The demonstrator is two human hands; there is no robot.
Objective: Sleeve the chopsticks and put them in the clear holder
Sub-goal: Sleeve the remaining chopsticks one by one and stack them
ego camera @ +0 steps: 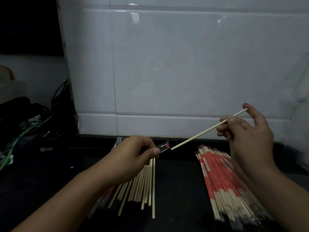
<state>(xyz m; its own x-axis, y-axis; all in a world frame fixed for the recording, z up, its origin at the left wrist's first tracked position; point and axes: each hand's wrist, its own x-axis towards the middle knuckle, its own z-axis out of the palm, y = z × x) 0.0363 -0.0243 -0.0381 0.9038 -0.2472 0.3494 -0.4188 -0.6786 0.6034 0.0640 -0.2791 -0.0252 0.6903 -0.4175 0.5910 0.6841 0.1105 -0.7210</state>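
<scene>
Dark counter [177, 173]: chopstick [199, 133] entering sleeve [164, 146]

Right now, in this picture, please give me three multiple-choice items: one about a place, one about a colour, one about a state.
1. Where does the pile of bare chopsticks lie?
A. on the dark counter, under the left hand
B. against the white wall
C. in a clear holder

2. What colour marks the sleeved chopsticks on the right?
A. blue
B. red
C. green

3. How far is the held chopstick in its sleeve?
A. fully inside
B. only its tip is in
C. lying apart from it

Answers:
1 A, the pile sits below the left hand.
2 B, red bands show on them.
3 B, most of the stick runs bare up to the right hand.
</scene>
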